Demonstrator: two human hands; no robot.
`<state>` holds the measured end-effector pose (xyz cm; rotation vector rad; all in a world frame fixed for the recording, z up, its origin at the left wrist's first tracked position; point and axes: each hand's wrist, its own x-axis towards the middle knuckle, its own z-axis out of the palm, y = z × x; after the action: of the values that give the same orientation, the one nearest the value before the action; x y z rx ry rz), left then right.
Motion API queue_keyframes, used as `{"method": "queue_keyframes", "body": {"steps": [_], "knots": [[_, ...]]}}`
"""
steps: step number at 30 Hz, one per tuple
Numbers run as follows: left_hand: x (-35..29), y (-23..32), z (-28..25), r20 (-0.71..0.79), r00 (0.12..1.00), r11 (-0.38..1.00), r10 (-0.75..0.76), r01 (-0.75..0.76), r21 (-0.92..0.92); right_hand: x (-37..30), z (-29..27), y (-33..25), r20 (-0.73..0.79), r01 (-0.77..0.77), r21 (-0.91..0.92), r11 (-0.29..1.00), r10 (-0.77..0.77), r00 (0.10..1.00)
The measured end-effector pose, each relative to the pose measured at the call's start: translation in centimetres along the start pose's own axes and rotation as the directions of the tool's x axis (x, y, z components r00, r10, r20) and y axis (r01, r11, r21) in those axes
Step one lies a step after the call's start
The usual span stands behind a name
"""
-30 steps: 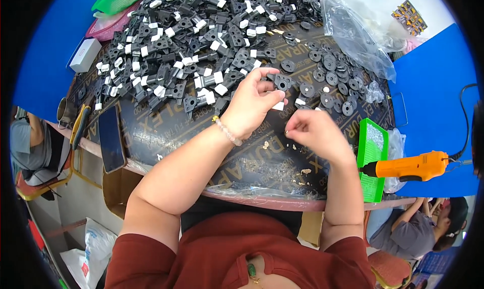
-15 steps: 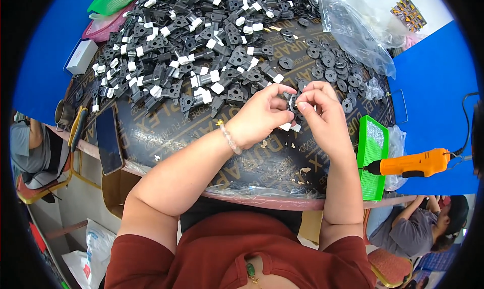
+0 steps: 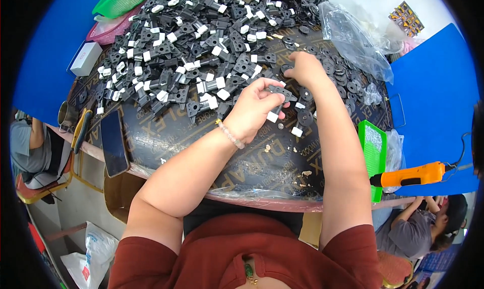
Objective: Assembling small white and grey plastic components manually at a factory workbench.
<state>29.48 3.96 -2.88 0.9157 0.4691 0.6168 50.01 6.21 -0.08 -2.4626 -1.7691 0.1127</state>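
The left hand point(image 3: 254, 110) pinches a black plastic bracket with white cap point(image 3: 277, 98); the right hand point(image 3: 305, 69) curls over flat black round washers point(image 3: 337, 72), its grip hidden. An orange electric screwdriver point(image 3: 411, 175) lies well right, beside a green tray point(image 3: 372, 153).

Assembly workshop: bench point(image 3: 282, 188) w/ heaped black plastic parts point(image 3: 201, 42), orange electric screwdriver point(image 3: 411, 175), co-workers nearby.

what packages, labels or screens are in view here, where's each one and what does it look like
Small box: far left of the table, flat, white and grey.
Phone: left near edge of the table, dark blank screen facing up.
Clear plastic bag: far right of the table beside the black round parts, crumpled, see-through.
White plastic bag: on the floor at lower left, with a small red label.
Table top: dark sheet with pale printed lettering.
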Motion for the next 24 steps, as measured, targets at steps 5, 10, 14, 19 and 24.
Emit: {"method": "queue_keyframes", "body": {"steps": [5, 10, 14, 19, 24], "knots": [[0.4, 0.2, -0.6, -0.026, 0.999, 1.000, 0.021, -0.021, -0.021, 1.1, 0.8, 1.0, 0.012, 0.099, 0.065, 0.993, -0.100, 0.995], [0.4, 0.3, -0.5, -0.102, 0.995, 0.990, -0.007, -0.007, -0.143, -5.7, -3.2, -1.6, -0.371, 0.216, 0.378, 0.900, -0.066, 0.926], [0.2, -0.2, -0.3, -0.082, 0.996, 0.987, 0.029, -0.041, -0.153, -10.6, -3.4, -3.3, -0.439, 0.378, 0.419, 0.826, -0.180, 0.880], [-0.3, -0.6, 0.4, 0.002, 1.000, 0.994, 0.024, -0.024, -0.104, -11.8, -1.5, -2.5, -0.531, 0.449, 0.362, 0.817, -0.216, 0.820], [-0.3, -0.7, 0.2, 0.008, 1.000, 0.993, 0.006, -0.005, -0.117, -12.0, -0.9, -2.4, -0.569, 0.484, 0.314, 0.816, -0.246, 0.785]]}}
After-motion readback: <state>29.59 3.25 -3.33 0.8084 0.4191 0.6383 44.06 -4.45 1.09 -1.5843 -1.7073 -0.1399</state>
